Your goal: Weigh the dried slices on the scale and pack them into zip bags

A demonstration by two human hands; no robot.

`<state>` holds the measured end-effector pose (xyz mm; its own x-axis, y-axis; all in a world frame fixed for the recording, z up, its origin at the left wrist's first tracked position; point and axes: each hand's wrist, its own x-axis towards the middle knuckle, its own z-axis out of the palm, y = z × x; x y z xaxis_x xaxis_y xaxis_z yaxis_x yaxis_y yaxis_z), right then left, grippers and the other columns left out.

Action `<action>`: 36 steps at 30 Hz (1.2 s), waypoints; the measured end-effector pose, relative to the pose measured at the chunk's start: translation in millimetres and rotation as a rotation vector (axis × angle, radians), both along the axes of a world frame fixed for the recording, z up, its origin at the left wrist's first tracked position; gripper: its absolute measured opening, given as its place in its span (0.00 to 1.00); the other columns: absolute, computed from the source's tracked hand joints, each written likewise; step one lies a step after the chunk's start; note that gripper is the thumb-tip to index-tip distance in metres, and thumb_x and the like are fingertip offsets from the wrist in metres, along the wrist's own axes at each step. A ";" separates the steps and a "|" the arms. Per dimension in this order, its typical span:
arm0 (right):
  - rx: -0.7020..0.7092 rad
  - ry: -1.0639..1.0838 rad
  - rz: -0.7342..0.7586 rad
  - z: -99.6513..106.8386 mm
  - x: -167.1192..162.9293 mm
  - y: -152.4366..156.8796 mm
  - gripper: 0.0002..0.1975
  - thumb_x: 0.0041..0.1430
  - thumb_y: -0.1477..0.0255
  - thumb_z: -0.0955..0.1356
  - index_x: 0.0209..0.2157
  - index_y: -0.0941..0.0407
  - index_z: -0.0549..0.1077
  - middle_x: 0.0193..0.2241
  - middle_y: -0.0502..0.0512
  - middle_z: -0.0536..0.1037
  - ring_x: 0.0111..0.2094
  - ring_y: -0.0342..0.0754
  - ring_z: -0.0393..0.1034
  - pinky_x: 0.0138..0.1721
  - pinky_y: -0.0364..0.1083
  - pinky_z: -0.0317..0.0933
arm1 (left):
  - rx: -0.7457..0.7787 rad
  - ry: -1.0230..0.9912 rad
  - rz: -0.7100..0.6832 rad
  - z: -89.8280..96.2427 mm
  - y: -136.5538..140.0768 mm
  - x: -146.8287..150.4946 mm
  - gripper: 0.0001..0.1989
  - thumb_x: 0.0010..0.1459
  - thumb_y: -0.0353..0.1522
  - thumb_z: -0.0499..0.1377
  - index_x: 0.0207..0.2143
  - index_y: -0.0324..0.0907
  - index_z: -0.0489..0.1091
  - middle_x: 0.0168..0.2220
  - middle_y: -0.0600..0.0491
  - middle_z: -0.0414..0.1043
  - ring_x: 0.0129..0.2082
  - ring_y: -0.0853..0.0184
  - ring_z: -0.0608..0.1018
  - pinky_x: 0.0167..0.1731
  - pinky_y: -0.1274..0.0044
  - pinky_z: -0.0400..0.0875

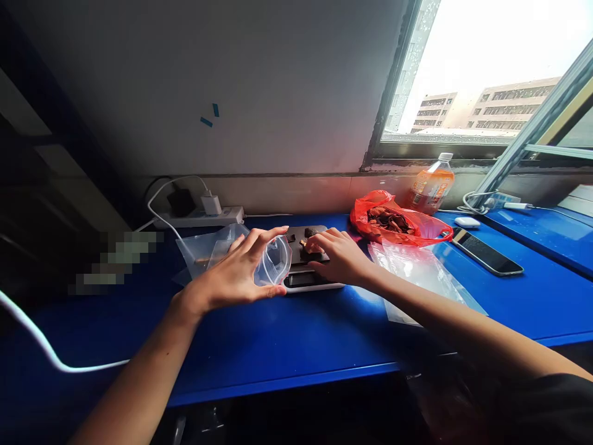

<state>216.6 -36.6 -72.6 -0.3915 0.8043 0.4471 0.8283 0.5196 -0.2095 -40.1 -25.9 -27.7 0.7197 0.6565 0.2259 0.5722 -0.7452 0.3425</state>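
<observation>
My left hand [243, 266] holds a clear plastic bag [277, 259] by its rim, thumb and fingers spreading the mouth wide. The mouth faces right, beside a kitchen scale [296, 235] with a grey top and a dark display. Several dark brown dried pieces [311, 233] lie on the scale's top. Over them is my right hand [340, 253], its fingers bent and closed around a dried piece [311, 248] that they partly hide. Exactly how many pieces it grips I cannot tell.
A red plastic bag [370, 207] of dried brown pieces stands back right, near a drink bottle [433, 185]. Flat clear bags [412, 281] lie right of the scale, others [213, 241] left. Farther right is a phone [488, 252]. A power strip [227, 216] with cables runs along the wall.
</observation>
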 end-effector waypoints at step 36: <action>0.058 0.149 0.010 -7.1 23.2 80.5 0.17 0.48 0.74 0.72 0.42 0.58 0.69 0.39 0.59 0.76 0.38 0.49 0.72 0.38 0.47 0.67 | 0.048 -0.017 -0.004 -3.3 5.6 -2.6 0.46 0.51 0.45 0.66 0.65 0.60 0.42 0.61 0.48 0.54 0.61 0.48 0.62 0.61 0.50 0.54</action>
